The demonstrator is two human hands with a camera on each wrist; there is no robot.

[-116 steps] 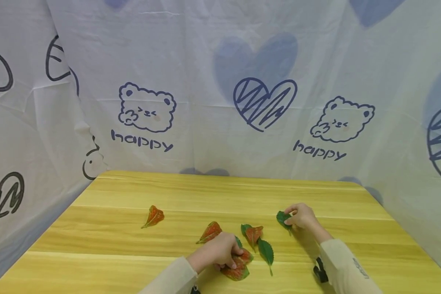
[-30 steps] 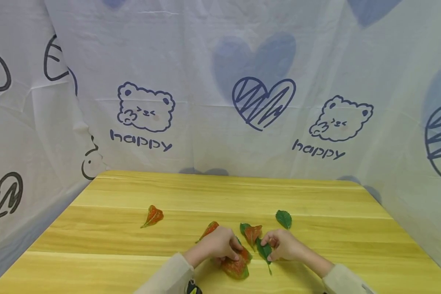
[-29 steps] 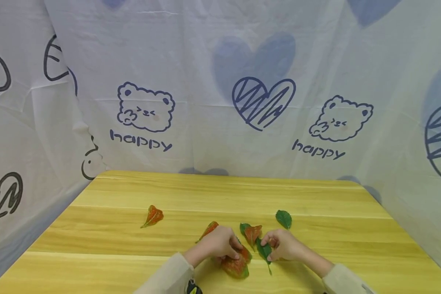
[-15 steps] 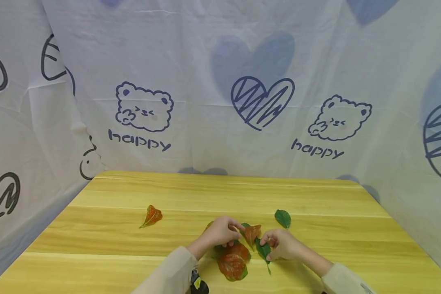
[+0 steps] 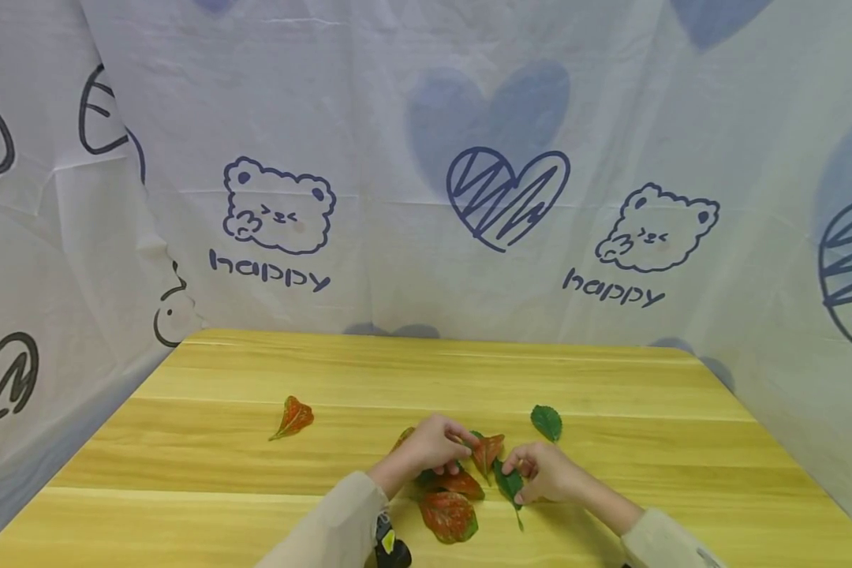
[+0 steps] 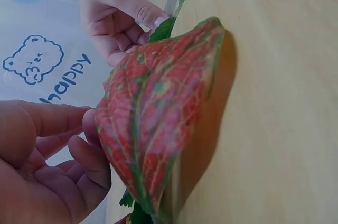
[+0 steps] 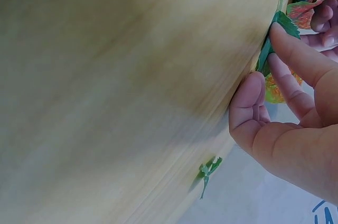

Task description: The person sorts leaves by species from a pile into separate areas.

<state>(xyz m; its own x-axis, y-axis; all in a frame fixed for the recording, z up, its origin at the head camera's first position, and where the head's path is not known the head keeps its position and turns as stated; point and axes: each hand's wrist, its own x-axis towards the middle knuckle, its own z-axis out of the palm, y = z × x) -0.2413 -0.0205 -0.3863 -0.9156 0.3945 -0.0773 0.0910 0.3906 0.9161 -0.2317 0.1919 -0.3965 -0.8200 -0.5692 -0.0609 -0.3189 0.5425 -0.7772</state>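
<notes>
With thumb and forefinger close together, my left hand (image 5: 436,446) pinches the edge of a red leaf (image 5: 487,451), which partly covers a green one. In the left wrist view, a large red-and-green leaf (image 6: 158,102) hides that contact in part. My right hand (image 5: 550,475) holds a dark green leaf (image 5: 509,483) between thumb and fingers, its stem pointing toward me. The right wrist view shows those fingertips on the same green leaf (image 7: 285,22) at the table surface. Below my left hand, red leaves (image 5: 449,517) overlap, with some green among them.
A lone red leaf (image 5: 294,416) lies on the left part of the wooden table (image 5: 184,489). Farther back to the right is a single green leaf (image 5: 547,422). Behind the table hangs a white cloth (image 5: 397,260) printed with bears and hearts.
My left hand has left the red leaf pile and moved forward and right to the red leaf. Earlier, my right hand left the far green leaf for the nearer one, where it stays.
</notes>
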